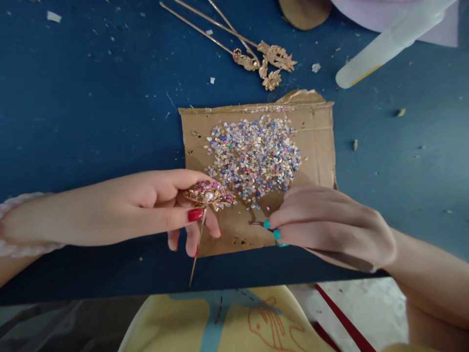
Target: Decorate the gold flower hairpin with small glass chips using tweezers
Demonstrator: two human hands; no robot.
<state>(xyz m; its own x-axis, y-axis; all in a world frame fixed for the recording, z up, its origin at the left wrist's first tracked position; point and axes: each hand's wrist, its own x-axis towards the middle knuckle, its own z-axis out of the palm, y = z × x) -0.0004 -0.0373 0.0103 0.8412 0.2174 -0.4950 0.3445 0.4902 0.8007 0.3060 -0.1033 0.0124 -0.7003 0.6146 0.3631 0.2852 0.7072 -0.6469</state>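
Note:
My left hand [157, 205], with red nails, is closed on an ornate gold hairpin [208, 195]. A pearl sits at the centre of its head, with pink and purple stones around it, and the thin stem points down past the table edge. My right hand [330, 222], with turquoise nails, pinches a pair of metal tweezers [339, 258]. Their tip points left toward the hairpin, apart from it; whether a stone is in the tip is too small to tell. Between and above both hands, many small multicoloured stone chips [256, 156] lie spread on a piece of cardboard [317, 156].
Several gold hairpins [276, 56] lie crossed at the back of the blue table [91, 107]. At the back right are a translucent white tube [388, 49], a pale purple sheet [370, 17] and a round brown piece [306, 12]. Small scraps dot the tabletop.

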